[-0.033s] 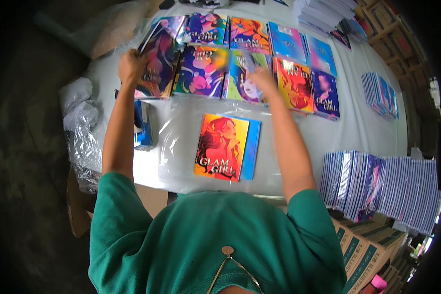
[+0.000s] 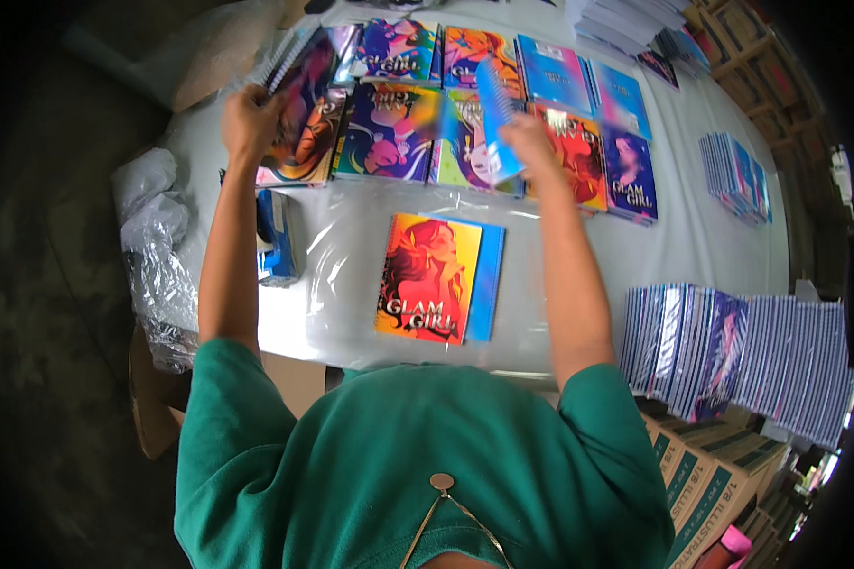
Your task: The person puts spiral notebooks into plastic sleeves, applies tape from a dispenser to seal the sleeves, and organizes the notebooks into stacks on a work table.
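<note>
At the far left of the table, my left hand (image 2: 249, 121) is closed on the edge of a dark, multicoloured spiral notebook (image 2: 306, 87), tilted up above an orange-and-dark one (image 2: 304, 147). My right hand (image 2: 533, 150) grips a blue spiral notebook (image 2: 493, 119), lifted and slanted over a green-and-white notebook (image 2: 457, 142). Both fists partly hide their fingers. Close to me lies a red-and-yellow spiral notebook (image 2: 427, 280), overlapping a blue one (image 2: 490, 284) that shows along its right side. Around my hands, illustrated notebooks (image 2: 387, 133) lie in two rows of small piles.
Tall stacks of notebooks (image 2: 731, 360) stand at the right edge, above cardboard boxes (image 2: 721, 479). A smaller stack (image 2: 735, 178) sits farther back, with white stacks (image 2: 626, 24) at the far right. Clear plastic wrap (image 2: 157, 256) and a blue box (image 2: 277, 237) are at the left.
The notebook in my left hand has tilted up, uncovering the one below. My right hand has moved slightly right, and the blue notebook in it now shows its cover.
</note>
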Demonstrator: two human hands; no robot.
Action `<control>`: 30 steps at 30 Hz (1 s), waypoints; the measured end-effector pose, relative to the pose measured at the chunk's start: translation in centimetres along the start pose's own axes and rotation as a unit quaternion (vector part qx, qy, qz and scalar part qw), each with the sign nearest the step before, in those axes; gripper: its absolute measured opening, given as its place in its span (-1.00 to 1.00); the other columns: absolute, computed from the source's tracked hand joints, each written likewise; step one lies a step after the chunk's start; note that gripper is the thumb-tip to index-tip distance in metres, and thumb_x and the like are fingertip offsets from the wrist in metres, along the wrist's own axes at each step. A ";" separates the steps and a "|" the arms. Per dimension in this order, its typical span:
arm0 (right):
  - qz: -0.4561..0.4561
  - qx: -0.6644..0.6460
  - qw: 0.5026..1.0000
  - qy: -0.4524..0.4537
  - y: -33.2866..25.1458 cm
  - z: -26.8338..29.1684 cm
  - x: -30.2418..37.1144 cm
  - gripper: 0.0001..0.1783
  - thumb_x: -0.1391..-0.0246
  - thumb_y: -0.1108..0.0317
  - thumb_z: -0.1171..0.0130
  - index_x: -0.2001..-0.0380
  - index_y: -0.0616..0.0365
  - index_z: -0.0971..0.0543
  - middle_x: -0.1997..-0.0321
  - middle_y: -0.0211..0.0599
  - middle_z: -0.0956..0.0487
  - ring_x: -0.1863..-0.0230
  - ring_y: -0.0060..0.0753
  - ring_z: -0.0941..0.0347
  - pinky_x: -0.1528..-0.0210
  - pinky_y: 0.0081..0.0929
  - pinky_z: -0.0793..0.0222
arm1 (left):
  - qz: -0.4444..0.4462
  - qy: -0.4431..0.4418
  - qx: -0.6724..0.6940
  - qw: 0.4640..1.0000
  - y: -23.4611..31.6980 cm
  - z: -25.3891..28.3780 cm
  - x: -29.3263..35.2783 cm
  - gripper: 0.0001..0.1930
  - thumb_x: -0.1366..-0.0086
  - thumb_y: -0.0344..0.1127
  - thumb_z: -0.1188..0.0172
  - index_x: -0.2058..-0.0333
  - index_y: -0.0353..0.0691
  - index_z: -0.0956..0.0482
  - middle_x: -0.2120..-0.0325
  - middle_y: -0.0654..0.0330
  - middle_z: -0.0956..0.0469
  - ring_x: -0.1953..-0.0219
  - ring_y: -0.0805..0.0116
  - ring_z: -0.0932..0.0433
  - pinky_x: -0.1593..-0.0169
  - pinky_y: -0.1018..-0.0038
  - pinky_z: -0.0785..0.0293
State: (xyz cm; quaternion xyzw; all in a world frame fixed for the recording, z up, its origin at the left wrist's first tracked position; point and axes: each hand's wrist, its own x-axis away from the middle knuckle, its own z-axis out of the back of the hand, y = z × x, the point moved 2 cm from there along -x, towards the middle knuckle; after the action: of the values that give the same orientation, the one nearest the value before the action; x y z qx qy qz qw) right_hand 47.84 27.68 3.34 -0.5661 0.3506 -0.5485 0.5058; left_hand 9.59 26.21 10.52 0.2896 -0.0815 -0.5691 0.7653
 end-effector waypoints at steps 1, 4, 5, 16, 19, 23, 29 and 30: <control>0.106 -0.048 0.993 -0.019 -1.4 0.5 1.7 -0.76 0.11 0.52 0.02 0.31 0.28 -0.52 0.44 -0.33 -0.56 0.44 -0.55 -0.49 0.45 -0.50 -0.35 | -0.157 0.219 0.045 0.962 0.2 1.5 1.9 -0.66 0.01 -0.13 -0.31 0.40 -0.31 -0.56 0.53 0.06 -0.53 0.47 0.17 -0.52 0.34 0.39 -0.40; 0.185 0.136 0.973 0.035 -0.1 0.5 8.3 -0.67 0.06 0.55 0.12 0.20 0.25 -0.52 0.31 -0.29 -0.59 0.21 -0.48 -0.52 0.20 -0.55 -0.40 | -0.050 0.162 0.497 0.851 4.2 5.9 8.0 -0.79 -0.17 -0.25 -0.23 0.42 -0.29 -0.49 0.58 0.33 -0.47 0.52 0.59 -0.43 0.41 0.61 -0.35; 0.317 0.116 0.941 0.004 1.8 -0.7 9.6 -0.50 0.15 0.61 0.11 0.05 0.16 -0.48 0.07 -0.24 -0.55 -0.07 -0.35 -0.40 -0.14 -0.38 -0.23 | -0.041 0.144 0.561 0.814 5.7 6.0 9.8 -0.82 -0.22 -0.27 -0.18 0.37 -0.27 -0.45 0.54 0.31 -0.48 0.47 0.62 -0.43 0.37 0.61 -0.38; 0.228 0.353 0.903 0.093 15.2 -2.1 17.7 -0.46 -0.12 0.37 0.12 -0.21 0.06 -0.21 -0.32 -0.16 -0.12 -0.38 -0.01 0.16 -0.32 0.06 0.36 | -0.022 -0.108 0.100 0.989 -0.2 -5.5 25.8 -0.74 -0.11 -0.25 -0.18 0.41 -0.38 -0.48 0.53 0.01 -0.50 0.51 0.17 -0.49 0.38 0.38 -0.38; 0.212 0.287 0.927 0.117 15.2 -2.0 18.7 -0.44 -0.16 0.22 0.12 -0.22 0.14 -0.17 -0.31 -0.12 -0.14 -0.38 0.00 0.16 -0.33 0.00 0.35 | -0.198 -0.098 0.047 0.974 7.3 3.9 20.9 -0.89 0.01 -0.46 -0.15 0.44 -0.28 -0.52 0.56 0.10 -0.48 0.29 0.20 -0.52 0.27 0.39 -0.39; 0.222 0.215 0.941 0.138 14.1 -1.6 18.2 -0.46 -0.13 0.28 0.06 -0.18 0.18 -0.23 -0.26 -0.09 -0.23 -0.35 0.02 0.06 -0.32 -0.15 0.18 | -0.424 -0.012 -0.133 0.896 14.6 7.7 19.6 -0.85 0.16 -0.53 -0.10 0.51 -0.20 -0.49 0.32 0.10 -0.50 0.03 0.08 -0.43 0.01 0.34 -0.32; 0.274 0.136 0.926 0.222 7.7 -0.7 15.9 -0.63 -0.09 0.42 0.01 0.00 0.22 -0.44 -0.02 -0.14 -0.47 -0.16 -0.14 -0.29 -0.18 -0.30 -0.12 | -0.420 -0.162 0.055 0.891 9.4 -13.2 26.1 -0.70 0.08 -0.43 -0.16 0.28 -0.06 -0.53 -0.09 0.02 -0.26 -0.16 -0.08 -0.18 -0.20 0.05 -0.04; 0.279 0.126 0.928 0.214 6.4 -0.2 16.2 -0.65 -0.10 0.43 0.01 0.02 0.23 -0.46 0.03 -0.14 -0.50 -0.10 -0.19 -0.33 -0.15 -0.33 -0.15 | -0.389 -0.164 0.076 0.903 8.3 -15.0 26.9 -0.64 0.04 -0.41 -0.17 0.18 -0.05 -0.51 -0.11 0.02 -0.24 -0.18 -0.06 -0.16 -0.21 0.06 -0.03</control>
State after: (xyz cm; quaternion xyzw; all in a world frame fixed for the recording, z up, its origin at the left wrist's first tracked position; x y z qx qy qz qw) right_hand 51.17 10.73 1.52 -0.2463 0.5227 -0.5324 0.6186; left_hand 32.35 8.34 -2.86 0.2582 -0.1295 -0.8533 0.4341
